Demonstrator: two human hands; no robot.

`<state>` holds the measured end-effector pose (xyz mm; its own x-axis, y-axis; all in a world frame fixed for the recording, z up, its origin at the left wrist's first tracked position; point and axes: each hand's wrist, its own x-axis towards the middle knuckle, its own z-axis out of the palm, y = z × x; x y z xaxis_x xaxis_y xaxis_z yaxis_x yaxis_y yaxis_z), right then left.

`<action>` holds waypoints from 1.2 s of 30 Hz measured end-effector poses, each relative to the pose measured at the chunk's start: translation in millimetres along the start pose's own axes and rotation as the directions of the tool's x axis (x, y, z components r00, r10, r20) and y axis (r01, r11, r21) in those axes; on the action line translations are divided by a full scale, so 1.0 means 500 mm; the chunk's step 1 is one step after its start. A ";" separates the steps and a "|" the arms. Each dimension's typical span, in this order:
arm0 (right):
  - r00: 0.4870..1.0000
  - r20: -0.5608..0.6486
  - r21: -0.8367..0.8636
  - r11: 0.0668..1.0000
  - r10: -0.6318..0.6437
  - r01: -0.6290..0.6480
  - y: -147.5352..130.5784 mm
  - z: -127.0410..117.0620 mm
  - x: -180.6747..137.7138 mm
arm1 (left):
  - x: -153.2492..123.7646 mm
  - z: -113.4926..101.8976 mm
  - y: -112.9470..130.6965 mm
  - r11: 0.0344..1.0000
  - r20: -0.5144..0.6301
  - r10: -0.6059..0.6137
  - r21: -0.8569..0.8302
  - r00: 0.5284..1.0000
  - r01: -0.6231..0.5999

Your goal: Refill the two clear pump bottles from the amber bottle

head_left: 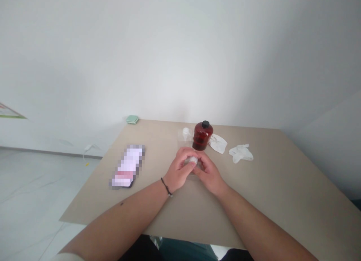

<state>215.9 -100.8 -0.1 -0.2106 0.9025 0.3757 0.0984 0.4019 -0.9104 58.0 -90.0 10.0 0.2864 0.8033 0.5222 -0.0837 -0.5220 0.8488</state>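
Note:
Both hands meet over the middle of the table, wrapped around a small clear container with a white rounded top [193, 160]. My left hand [181, 170] curls around its left side, its thumb pressed against the white top. From the right, my right hand [209, 173] closes on the same container, fingers bent over its far edge. Much of the container is hidden by the fingers. Just behind the hands stands a dark red translucent bottle [202, 136] with a black cap. Left of that bottle is a clear, see-through container with a white cap [185, 132].
A phone [128, 166], its screen blurred out, lies on the left of the beige table [254, 201]. One crumpled tissue [218, 143] touches the bottle's right side; another tissue [241, 153] lies farther right. A green case [132, 119] sits at the back-left corner, by the wall.

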 end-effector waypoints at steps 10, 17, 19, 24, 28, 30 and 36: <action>0.999 0.008 -0.017 0.999 -0.039 0.039 0.004 -0.004 0.001 | 0.000 0.000 0.000 1.000 0.007 0.004 -0.006 1.000 -0.004; 0.999 -0.014 0.010 1.000 0.030 -0.030 0.006 0.000 -0.002 | -0.001 0.000 0.000 1.000 0.006 0.008 -0.016 1.000 -0.008; 1.000 -0.013 0.000 1.000 0.024 -0.024 0.004 -0.001 -0.001 | 0.000 0.001 0.001 1.000 0.007 0.007 -0.012 1.000 -0.007; 0.998 0.020 -0.045 0.997 -0.062 0.063 -0.002 -0.007 0.002 | 0.000 0.001 0.001 1.000 0.003 -0.002 0.008 1.000 0.002; 1.000 -0.006 -0.025 1.000 0.009 -0.009 0.004 -0.003 0.000 | 0.000 0.000 -0.001 1.000 0.007 0.008 -0.001 1.000 -0.008; 0.999 -0.007 -0.022 0.999 0.033 -0.033 0.008 -0.002 -0.001 | 0.000 0.000 0.000 1.000 0.007 0.005 -0.004 1.000 -0.005; 0.999 0.021 -0.058 0.997 -0.048 0.049 0.004 -0.008 0.001 | 0.001 0.000 0.002 1.000 -0.001 0.001 0.020 1.000 -0.001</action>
<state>219.9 -98.8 -0.9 -0.2352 0.8787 0.4153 0.1437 0.4541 -0.8793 58.0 -90.2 11.0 0.2854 0.8029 0.5234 -0.0649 -0.5286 0.8464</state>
